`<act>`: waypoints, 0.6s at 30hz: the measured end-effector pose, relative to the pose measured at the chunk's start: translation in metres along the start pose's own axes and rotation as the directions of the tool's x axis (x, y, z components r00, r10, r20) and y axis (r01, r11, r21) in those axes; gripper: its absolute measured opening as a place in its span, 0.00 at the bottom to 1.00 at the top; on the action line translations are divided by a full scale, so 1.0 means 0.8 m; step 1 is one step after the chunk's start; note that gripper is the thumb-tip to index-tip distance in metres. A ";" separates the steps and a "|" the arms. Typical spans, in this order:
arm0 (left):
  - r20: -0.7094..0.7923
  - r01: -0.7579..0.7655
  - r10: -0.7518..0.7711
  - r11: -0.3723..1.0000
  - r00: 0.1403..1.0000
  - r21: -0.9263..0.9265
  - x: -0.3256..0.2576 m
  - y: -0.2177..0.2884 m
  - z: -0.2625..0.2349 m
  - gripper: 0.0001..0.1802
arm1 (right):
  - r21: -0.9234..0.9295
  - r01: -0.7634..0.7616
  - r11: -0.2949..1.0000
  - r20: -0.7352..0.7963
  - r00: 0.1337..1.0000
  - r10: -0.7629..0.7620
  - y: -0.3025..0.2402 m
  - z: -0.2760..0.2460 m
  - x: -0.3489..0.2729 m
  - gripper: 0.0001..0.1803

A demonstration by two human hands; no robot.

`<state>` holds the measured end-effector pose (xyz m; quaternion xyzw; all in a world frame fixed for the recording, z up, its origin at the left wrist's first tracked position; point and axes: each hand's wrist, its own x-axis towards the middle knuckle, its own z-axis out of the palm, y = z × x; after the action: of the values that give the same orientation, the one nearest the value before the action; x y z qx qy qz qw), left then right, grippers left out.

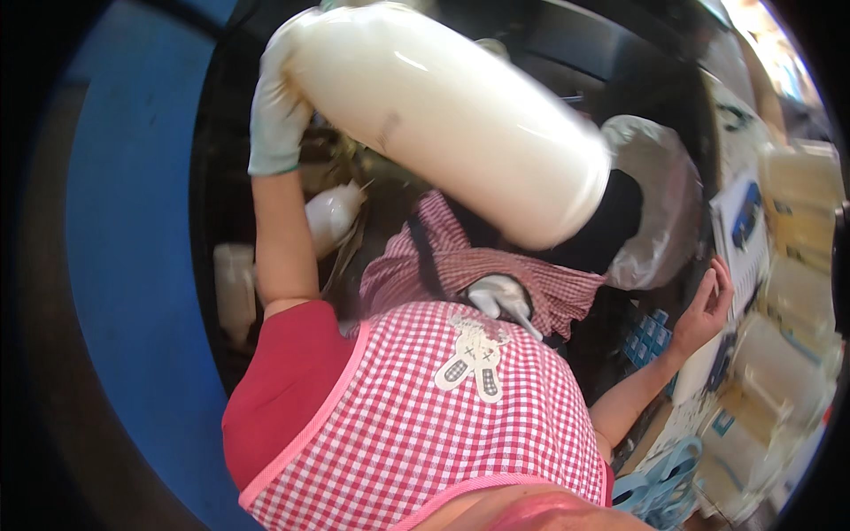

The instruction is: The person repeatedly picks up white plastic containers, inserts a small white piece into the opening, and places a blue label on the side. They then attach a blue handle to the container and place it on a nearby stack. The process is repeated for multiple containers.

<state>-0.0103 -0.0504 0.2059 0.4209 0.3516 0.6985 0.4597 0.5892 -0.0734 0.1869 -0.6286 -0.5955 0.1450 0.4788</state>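
A large, smooth white cylinder (452,124) with rounded ends hangs tilted across the top of the head view. It has a small grey smudge on its side. Wearing a pale glove with a green cuff, my left hand (283,97) grips its far left end; the fingers on the far side are partly hidden. My bare right hand (706,301) is out at the right, beside the table edge, with its fingers apart and nothing seen in it. A sheet of paper (730,221) with a blue object (749,212) on it lies just beyond that hand.
A translucent plastic bag (668,203) stands right of the cylinder. Translucent containers (788,292) line the right-hand table, with light blue straps (664,487) at its near end. A white bottle-like thing (332,217) lies low at left, near a blue panel (133,265).
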 end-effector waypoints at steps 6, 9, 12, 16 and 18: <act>-0.759 0.163 -0.239 0.971 0.606 -0.175 -0.274 0.007 -0.115 0.34 | 0.082 -0.146 0.986 0.254 0.960 0.121 0.012 0.092 0.000 0.13; -0.973 -0.063 -0.025 0.997 0.231 -0.041 -0.344 -0.037 -0.149 0.38 | 0.079 -0.025 0.997 0.360 0.933 -0.006 -0.023 0.133 0.019 0.12; -0.923 0.379 0.281 0.910 -0.264 0.168 -0.343 -0.039 -0.188 0.47 | 0.068 0.047 0.997 0.415 0.907 -0.071 -0.045 0.151 0.028 0.11; -0.847 0.652 0.531 0.656 -0.042 0.379 -0.366 -0.020 -0.320 0.49 | 0.000 0.034 0.999 0.467 0.884 -0.030 -0.061 0.158 0.025 0.10; -0.847 0.633 0.531 0.644 0.035 0.430 -0.346 0.003 -0.346 0.46 | -0.038 0.036 0.999 0.487 0.874 -0.013 -0.060 0.158 0.021 0.10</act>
<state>-0.2015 -0.3394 0.0242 -0.0607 0.8356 0.5323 -0.1213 0.4691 -0.0121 0.1676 -0.5752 -0.7077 0.2785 0.3012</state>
